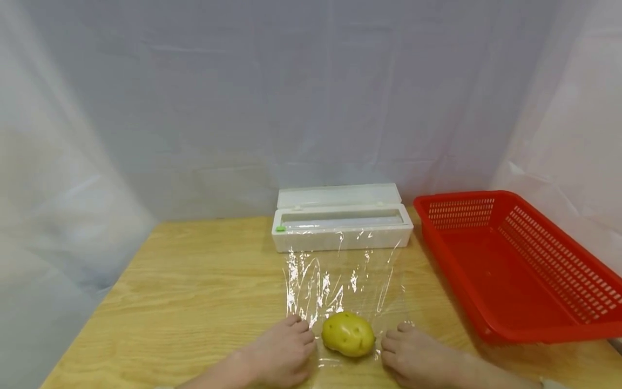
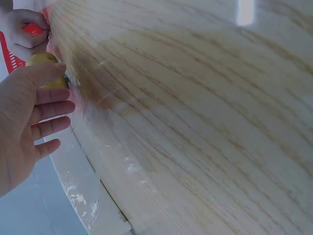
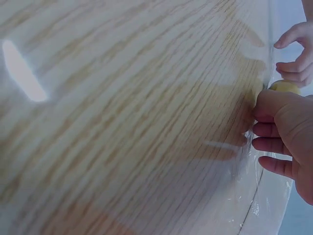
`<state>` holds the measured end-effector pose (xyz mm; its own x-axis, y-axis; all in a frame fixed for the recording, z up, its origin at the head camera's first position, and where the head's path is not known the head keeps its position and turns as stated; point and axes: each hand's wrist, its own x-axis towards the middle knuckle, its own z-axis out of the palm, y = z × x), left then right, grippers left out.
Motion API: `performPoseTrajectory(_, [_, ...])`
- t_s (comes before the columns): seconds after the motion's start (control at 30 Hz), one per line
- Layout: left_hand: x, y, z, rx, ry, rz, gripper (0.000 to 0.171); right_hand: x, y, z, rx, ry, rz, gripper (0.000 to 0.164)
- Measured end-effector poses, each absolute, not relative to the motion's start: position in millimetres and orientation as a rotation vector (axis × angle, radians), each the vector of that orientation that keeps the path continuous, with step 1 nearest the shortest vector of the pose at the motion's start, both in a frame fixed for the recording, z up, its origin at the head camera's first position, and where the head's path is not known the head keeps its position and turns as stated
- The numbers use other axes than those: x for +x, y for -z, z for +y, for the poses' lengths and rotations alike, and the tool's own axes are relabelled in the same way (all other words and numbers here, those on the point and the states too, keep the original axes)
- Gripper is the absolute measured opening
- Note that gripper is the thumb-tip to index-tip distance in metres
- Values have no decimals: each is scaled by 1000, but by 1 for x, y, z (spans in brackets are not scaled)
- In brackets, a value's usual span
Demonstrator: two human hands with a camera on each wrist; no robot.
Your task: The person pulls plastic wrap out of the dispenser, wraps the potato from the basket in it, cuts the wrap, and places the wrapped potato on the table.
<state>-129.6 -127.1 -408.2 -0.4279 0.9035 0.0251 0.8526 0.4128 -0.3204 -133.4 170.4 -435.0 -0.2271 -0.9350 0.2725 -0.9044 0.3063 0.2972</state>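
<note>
A yellow potato [image 1: 348,334] lies on a sheet of clear plastic wrap [image 1: 335,286], between the two hands. The sheet runs from a white dispenser box [image 1: 342,237] toward the near side of the table. Left of the potato, my left hand [image 1: 286,348] is at the sheet's edge; in the left wrist view its thumb stands apart from the loosely bent fingers [image 2: 51,108]. On the other side, my right hand [image 1: 413,354] pinches the near right part of the wrap between thumb and forefinger, its other fingers [image 3: 274,146] loosely extended.
To the right stands a red plastic basket [image 1: 486,270] with perforated sides. The dispenser's lid [image 1: 340,194] is raised, and a small green piece [image 1: 280,229] sits at its left front. A pale sheet [image 1: 301,108] hangs behind the wooden table [image 1: 194,281].
</note>
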Motion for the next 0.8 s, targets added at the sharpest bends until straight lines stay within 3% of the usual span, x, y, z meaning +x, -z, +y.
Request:
performPoseTrajectory(0.43, [-130, 411, -123, -1597, -421, -2413, 15, -135, 435, 176, 1615, 64, -2202, 17])
performPoseTrajectory(0.8, [-139, 402, -126, -1530, -360, -2515, 24, -147, 435, 178, 1528, -74, -2083, 16])
